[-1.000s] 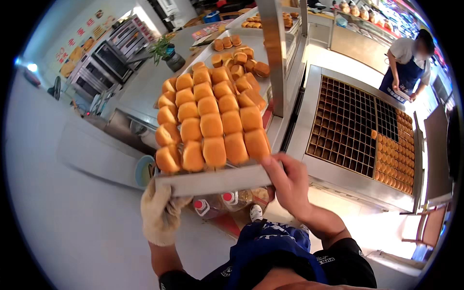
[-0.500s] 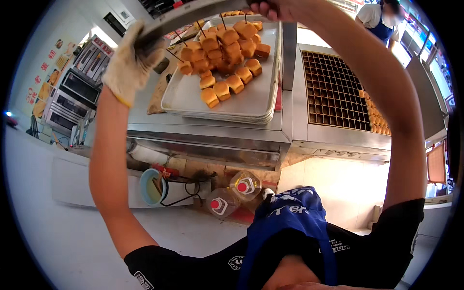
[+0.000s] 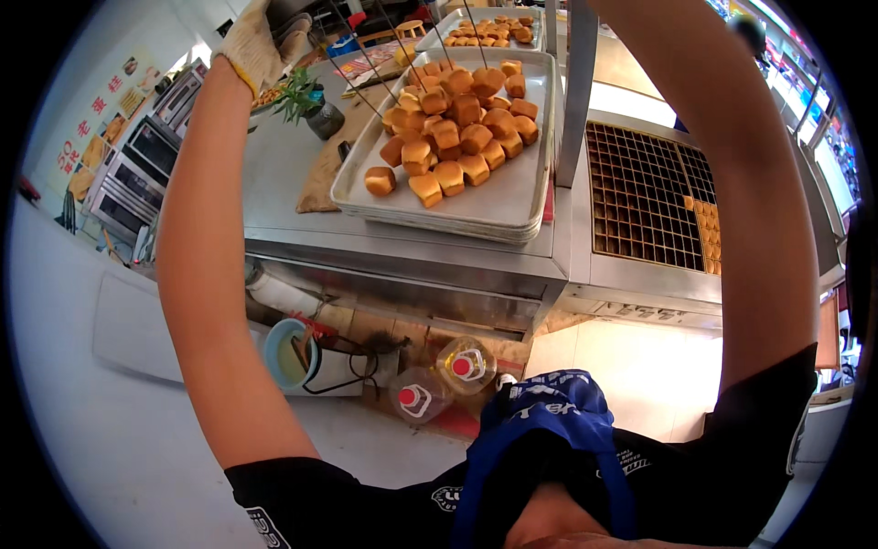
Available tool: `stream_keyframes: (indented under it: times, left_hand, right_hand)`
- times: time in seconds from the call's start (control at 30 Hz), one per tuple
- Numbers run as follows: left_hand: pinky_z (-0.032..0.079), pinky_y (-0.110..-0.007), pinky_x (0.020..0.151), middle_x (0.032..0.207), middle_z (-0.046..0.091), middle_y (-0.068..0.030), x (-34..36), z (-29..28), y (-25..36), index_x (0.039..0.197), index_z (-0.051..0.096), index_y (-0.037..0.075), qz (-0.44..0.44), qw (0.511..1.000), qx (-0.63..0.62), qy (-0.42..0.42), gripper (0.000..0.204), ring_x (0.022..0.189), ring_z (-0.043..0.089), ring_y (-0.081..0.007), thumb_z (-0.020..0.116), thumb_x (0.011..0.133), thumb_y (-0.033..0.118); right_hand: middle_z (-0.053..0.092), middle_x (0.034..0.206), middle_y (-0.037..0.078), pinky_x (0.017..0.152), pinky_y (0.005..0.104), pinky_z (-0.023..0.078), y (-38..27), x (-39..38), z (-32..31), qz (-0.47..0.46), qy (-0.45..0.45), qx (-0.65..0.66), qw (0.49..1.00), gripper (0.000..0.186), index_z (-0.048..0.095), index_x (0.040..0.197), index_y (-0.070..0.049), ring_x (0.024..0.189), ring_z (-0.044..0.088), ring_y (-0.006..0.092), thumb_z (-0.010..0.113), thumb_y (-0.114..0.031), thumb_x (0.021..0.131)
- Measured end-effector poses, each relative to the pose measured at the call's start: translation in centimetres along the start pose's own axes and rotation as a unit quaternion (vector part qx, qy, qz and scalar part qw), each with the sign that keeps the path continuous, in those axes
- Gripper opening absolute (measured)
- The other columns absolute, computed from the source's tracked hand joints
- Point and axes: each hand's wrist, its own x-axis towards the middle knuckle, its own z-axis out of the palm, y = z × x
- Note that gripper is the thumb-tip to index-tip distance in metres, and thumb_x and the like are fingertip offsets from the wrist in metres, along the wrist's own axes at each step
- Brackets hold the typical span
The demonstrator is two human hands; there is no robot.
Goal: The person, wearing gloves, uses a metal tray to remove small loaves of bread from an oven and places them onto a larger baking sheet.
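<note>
Beyond the metal tabletop (image 3: 279, 174), ovens (image 3: 146, 146) along the left wall; beside it on the right, a square-celled mould (image 3: 645, 183) with rounded pieces in some cells. Judging by the raised arms and the thin rods (image 3: 475, 32) slanting down toward a pile of buns (image 3: 446, 133), treat lifting clear as the likely step: hold both sides even, raise along the line of the rods, and avoid swinging sideways, so as not to drag loose pieces off the heap. Check the tips before turning, and give the potted plant (image 3: 322, 119) on the left some room. Left hand (image 3: 251, 50) at the top edge, in a pale work glove, fingers seemingly bent rather than spread; cannot tell the thing gripped, cut off above. Right hand out of view past the forearm (image 3: 713, 119), so cannot tell its grip. Buns heaped in the uppermost tray (image 3: 498, 206) of a stack, near the front of the tabletop: small, roughly cube-shaped, rounded at the corners, golden brown with paler sides, some tipped over. One set apart at the left, several in a loose row at the front. Probably soft, so easily dented.
</note>
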Motion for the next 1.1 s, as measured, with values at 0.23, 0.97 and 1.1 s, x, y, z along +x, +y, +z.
stream_keyframes:
  times: [0.23,0.97,1.1]
  left_hand:
    - [0.046,-0.027,0.04,0.064,0.056,-0.0048,-2.7,3.7,1.4,0.08,0.057,0.013,0.041,0.998,-0.014,0.036,0.043,0.048,0.055,-0.0172,0.072,0.094,0.05]
    - [0.059,-0.042,0.075,0.107,0.074,-0.019,-41.2,26.2,-28.1,0.105,0.067,-0.006,0.289,0.729,0.46,-0.417,0.029,0.092,0.075,-0.0348,0.072,0.088,0.017]
    - [0.059,-0.039,0.069,0.098,0.073,-0.0167,-39.3,40.0,-37.5,0.117,0.06,0.001,0.208,0.831,0.329,-0.398,0.06,0.084,0.073,-0.0365,0.092,0.077,0.033]
  right_hand:
    - [0.055,0.058,-0.003,0.032,0.0157,0.032,-1.4,0.5,-1.6,-0.074,-0.007,0.021,0.997,0.034,0.058,0.071,-0.014,0.037,0.039,0.0014,0.059,-0.033,0.099]
    - [0.066,0.082,0.007,0.069,0.0298,0.046,54.3,-40.0,-13.8,-0.222,0.219,0.213,0.926,0.023,0.066,0.085,-0.001,0.076,0.06,0.0161,0.067,-0.021,0.096]
    - [0.059,0.07,0.002,0.054,0.026,0.035,62.2,-44.2,-23.9,-0.02,0.367,0.242,0.898,0.026,0.064,0.083,-0.003,0.058,0.048,0.0091,0.065,-0.025,0.097]
